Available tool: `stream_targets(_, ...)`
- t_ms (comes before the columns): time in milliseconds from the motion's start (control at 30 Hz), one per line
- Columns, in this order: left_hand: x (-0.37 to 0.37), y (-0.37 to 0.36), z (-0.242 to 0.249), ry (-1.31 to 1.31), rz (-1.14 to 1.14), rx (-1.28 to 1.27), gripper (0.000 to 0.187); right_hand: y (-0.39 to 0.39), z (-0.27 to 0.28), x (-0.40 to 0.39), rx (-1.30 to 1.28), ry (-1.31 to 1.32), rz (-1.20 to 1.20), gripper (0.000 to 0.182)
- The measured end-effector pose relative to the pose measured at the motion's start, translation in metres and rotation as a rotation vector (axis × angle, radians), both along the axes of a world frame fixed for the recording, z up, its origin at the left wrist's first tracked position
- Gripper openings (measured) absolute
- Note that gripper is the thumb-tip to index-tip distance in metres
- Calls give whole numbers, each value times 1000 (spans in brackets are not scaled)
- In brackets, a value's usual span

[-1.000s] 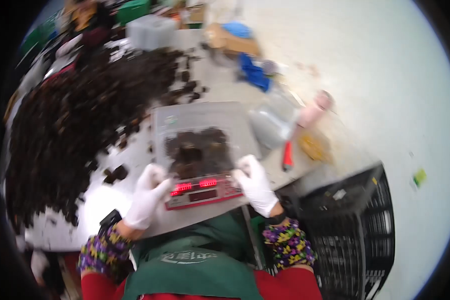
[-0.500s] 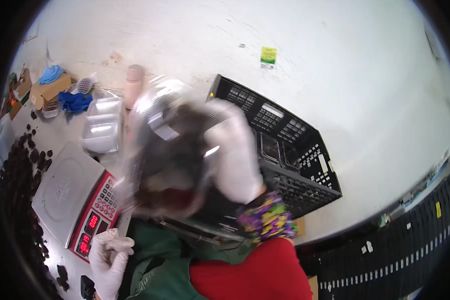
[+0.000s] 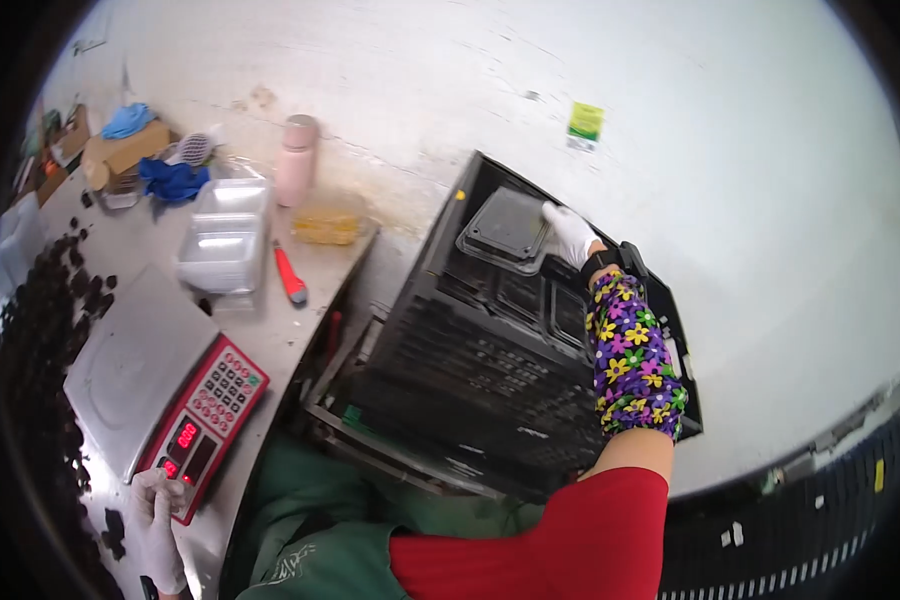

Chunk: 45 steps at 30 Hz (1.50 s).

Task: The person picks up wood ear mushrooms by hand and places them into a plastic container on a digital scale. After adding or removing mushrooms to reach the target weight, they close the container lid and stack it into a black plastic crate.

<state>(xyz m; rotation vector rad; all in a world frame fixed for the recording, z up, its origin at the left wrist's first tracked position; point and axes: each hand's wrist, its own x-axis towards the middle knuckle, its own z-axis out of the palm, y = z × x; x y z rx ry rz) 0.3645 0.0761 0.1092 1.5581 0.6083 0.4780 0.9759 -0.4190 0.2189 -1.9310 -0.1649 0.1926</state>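
Observation:
My right hand [image 3: 571, 236], in a white glove, grips the right edge of a lidded clear plastic container [image 3: 510, 228]. The container looks dark inside and is at the top of a black crate [image 3: 425, 290], over other plastic containers [image 3: 520, 297]. My left hand [image 3: 157, 515], gloved too, is at the lower end of the red panel of a weighing scale [image 3: 210, 400]. Its fingers are curled together, and whether anything is in them is hidden. Red digits glow on the scale, and its metal plate [image 3: 135, 370] bears nothing.
Dark lumpy pieces [image 3: 40, 350] lie along the table's left side. Stacked clear trays [image 3: 222, 245], a red cutter [image 3: 289, 275], a pink bottle [image 3: 297, 160], a yellow-tinted box [image 3: 328, 220] and blue gloves [image 3: 173, 180] are farther back. The wall [image 3: 750, 200] rises behind the crate.
My right hand has carried the plastic container rightward from in front of me to the crate. My left hand has shifted slightly left and down at the scale. The view has turned a little.

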Motion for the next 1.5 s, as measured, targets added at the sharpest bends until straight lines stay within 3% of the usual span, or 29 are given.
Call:
stream_targets(67, -14, 7, -15, -32, 75, -61, 15, 37, 8, -23, -787, -259, -120, 90)
stream_targets(100, -20, 10, -17, -9, 96, 3, 15, 49, 23, -33, -929, -265, -40, 100)
stream_targets(133, -25, 9, -14, 89, 146, 43, 15, 50, 27, -32, -1004, -381, 59, 94)
stream_targets(167, -30, 10, -23, 50, 173, 19, 15, 50, 31, -29, -955, -454, 131, 83)
stream_targets(200, -38, 10, -35, 15, 220, -1, 16, 82, 70, -77, -955, -425, 183, 71)
stream_targets(233, -43, 8, -39, 12, 268, 19, 16, 51, 47, -23, -825, -458, 136, 65)
stream_targets(267, -48, 6, -44, 4, 311, 44, 16, 66, 71, -56, -684, -471, 78, 59)
stream_targets(333, -62, 4, -67, -68, 462, 96, 14, 106, 111, -149, -507, -768, 129, 40)
stream_targets(400, -82, 4, -97, -21, 597, 221, 10, 169, 135, -262, -513, -992, 132, 38)
stream_targets(467, -93, -2, -105, 71, 658, 385, 10, 207, 111, -329, -409, -1117, 56, 41)
stream_targets(533, -99, -11, -117, 77, 742, 464, 10, 238, 77, -356, -454, -1296, 171, 41)
stream_targets(567, -102, -15, -121, 103, 753, 523, 11, 269, 57, -358, -334, -1249, 284, 41)
stream_targets(633, -110, -25, -112, 165, 784, 640, 13, 336, 18, -332, -352, -1105, 458, 42)
stream_targets(733, -130, -35, -106, 322, 759, 780, 20, 429, -74, -225, -385, -934, 671, 44)
stream_targets(800, -140, -39, -107, 373, 829, 792, 20, 467, -125, -155, -510, -834, 760, 46)
stream_targets(867, -146, -43, -117, 387, 848, 855, 23, 489, -145, -126, -812, -807, 779, 46)
stream_targets(933, -144, -44, -119, 411, 883, 868, 27, 497, -149, -111, -921, -810, 833, 43)
stream_targets(1000, -138, -42, -113, 506, 898, 872, 23, 503, -147, -104, -827, -871, 864, 36)
stream_targets(1067, -134, -42, -109, 582, 878, 886, 23, 501, -140, -102, -871, -744, 882, 28)
stream_targets(1100, -135, -42, -110, 597, 866, 905, 23, 498, -143, -104, -753, -782, 844, 25)
stream_targets(1333, -134, -42, -113, 610, 834, 950, 25, 492, -119, -123, -842, -770, 607, 26)
stream_targets(1400, -138, -36, -115, 533, 848, 870, 24, 486, -118, -90, -406, -778, 582, 23)
stream_targets(1433, -141, -31, -117, 457, 861, 785, 23, 483, -110, -88, -408, -779, 588, 23)
stream_targets(1500, -143, -2, -96, 402, 935, 782, 22, 479, -52, -162, -325, -959, 260, 21)
